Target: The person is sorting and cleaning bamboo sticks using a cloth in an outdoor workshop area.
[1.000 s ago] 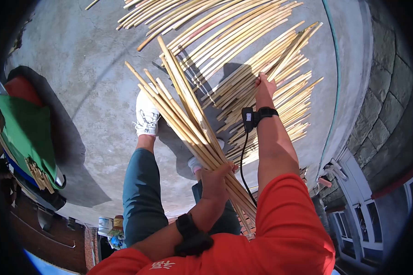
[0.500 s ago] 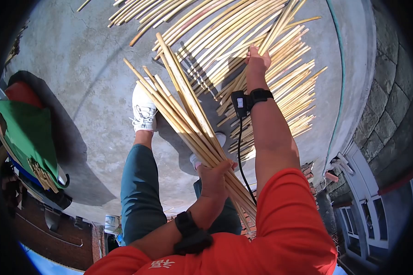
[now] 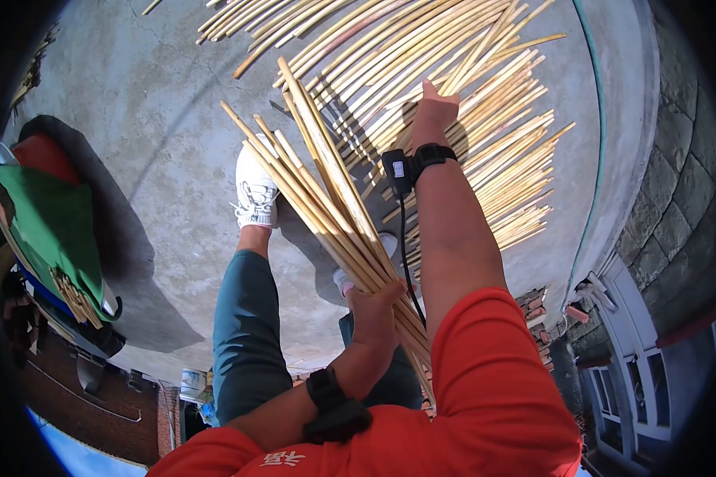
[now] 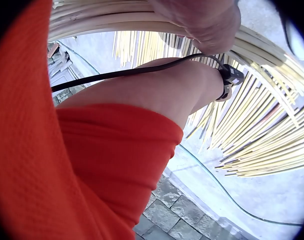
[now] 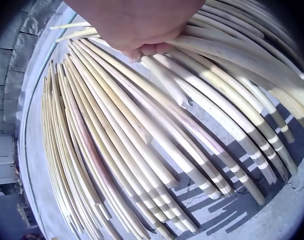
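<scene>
Left hand (image 3: 374,312) had its fingers wrapped round a bundle of pale wooden sticks (image 3: 362,246), held above the concrete floor (image 3: 175,159), while the right hand (image 3: 437,110) had slid farther up over the spread rows of sticks (image 3: 497,103). The loose sticks (image 3: 480,48) by it had fanned apart, so I'd guess they were mostly laid down, but honestly couldn't tell if its fingers gripped any.

Stick bundle (image 3: 326,226) partly hidden behind red sleeve (image 3: 493,350); right fingers (image 5: 157,48) mostly hidden.
</scene>
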`<state>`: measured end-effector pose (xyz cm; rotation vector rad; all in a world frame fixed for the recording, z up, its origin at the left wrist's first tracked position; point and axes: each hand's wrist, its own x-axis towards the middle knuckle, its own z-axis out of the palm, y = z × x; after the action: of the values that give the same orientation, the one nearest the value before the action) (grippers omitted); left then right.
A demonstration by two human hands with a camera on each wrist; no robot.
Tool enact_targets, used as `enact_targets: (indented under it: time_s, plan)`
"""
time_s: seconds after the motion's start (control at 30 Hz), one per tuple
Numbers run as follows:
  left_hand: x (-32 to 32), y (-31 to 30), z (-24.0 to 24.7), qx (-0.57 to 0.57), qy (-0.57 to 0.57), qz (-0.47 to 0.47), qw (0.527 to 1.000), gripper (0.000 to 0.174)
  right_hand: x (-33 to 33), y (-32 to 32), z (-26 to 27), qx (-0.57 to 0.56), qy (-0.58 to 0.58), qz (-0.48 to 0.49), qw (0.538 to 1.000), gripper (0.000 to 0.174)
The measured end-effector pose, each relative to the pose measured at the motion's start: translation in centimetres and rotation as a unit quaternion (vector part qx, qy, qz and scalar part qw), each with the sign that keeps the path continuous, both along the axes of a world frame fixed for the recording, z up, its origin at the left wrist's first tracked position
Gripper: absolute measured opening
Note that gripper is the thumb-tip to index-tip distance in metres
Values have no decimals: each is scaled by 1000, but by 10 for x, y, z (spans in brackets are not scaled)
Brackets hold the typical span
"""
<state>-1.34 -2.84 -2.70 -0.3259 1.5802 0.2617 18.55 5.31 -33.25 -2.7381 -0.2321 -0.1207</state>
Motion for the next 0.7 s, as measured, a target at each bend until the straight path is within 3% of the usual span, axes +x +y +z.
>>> enact_targets:
  time_s: [0.03,0.07,0.1,0.13,0.17,0.2,0.27,0.3,0.33,0.47,0.53,0.7]
  plan:
    - [0,1,1,4,-3,-17,1000,26,3,-6,-4,29,41,-28,998,64]
    - [0,2,2,7,-5,-34,999,19,6,-12,-6,29,42,-27,998,64]
    - [0,2,1,7,-4,-33,999,19,5,-6,21,153,188,-103,965,67]
    - [1,2,0,14,-1,-19,1000,25,3,-3,38,270,326,-175,889,70]
    - [1,2,0,20,3,-5,1000,33,4,-4,40,283,339,-210,873,54]
    - [0,1,0,20,3,-5,1000,33,4,-5,44,283,339,-210,872,54]
    - [-2,-3,0,15,-1,-41,999,21,5,-10,52,297,339,-194,871,30]
    - [0,-3,1,14,-2,-41,999,21,7,-12,60,269,349,-160,883,41]
    - [1,-3,1,10,8,-40,999,22,5,-18,64,268,347,-159,885,41]
    - [1,0,3,-4,6,-42,999,24,-11,-46,63,246,374,-100,889,26]
    - [1,-2,1,3,14,-42,999,24,-15,-46,61,210,314,-44,925,24]
    - [-3,-6,-2,18,28,-56,998,25,-11,4,66,238,379,-28,894,25]
